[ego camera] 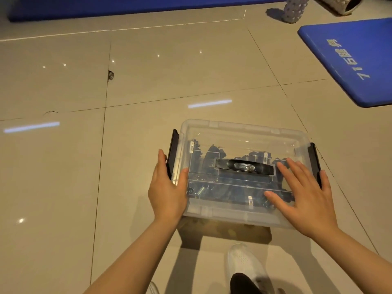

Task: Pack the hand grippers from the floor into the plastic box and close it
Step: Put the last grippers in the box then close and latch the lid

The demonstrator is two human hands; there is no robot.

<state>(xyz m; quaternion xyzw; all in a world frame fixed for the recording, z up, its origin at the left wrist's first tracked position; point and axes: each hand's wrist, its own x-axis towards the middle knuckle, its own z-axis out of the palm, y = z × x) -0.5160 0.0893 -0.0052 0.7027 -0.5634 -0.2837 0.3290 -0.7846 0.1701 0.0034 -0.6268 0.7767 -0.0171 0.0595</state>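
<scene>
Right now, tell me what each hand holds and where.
Nothing is gripped. The left hand lies flat against the plastic box's left end; the right hand presses flat on its lid.

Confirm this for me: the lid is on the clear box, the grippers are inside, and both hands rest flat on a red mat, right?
Not quite. In the head view both hands, left hand and right hand, rest on the clear box, not on a red mat.

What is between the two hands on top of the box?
In the head view, the black carry handle lies on the clear lid between the left hand and the right hand.
</scene>
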